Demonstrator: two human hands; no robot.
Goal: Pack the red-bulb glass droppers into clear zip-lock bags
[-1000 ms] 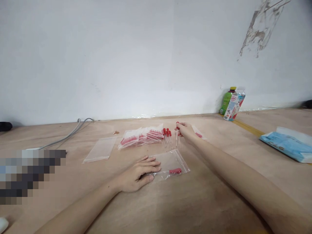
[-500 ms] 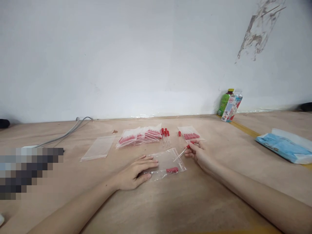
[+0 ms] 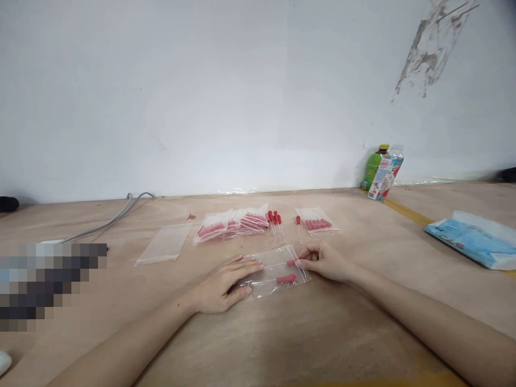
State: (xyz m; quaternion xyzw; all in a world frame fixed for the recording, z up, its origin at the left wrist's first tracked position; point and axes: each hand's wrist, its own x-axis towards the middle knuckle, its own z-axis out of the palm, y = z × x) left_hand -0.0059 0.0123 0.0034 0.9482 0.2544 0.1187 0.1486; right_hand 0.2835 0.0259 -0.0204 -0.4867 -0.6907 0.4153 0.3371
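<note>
Plastic bag: flat on the table, between the hands, one red dropper in its near side.
Left hand: spread out, holding nothing, lying on the bag's left end.
Right hand: pinching a second dropper, mostly inside the bag.
Loose droppers: far side, right of the bag pile.

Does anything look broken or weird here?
Yes. The pale wall has a ragged, brownish patch at upper right; it looks damaged because the wall around it is plain. One red-topped dropper lies by itself, between the dropper bunch and a filled bag.
</note>
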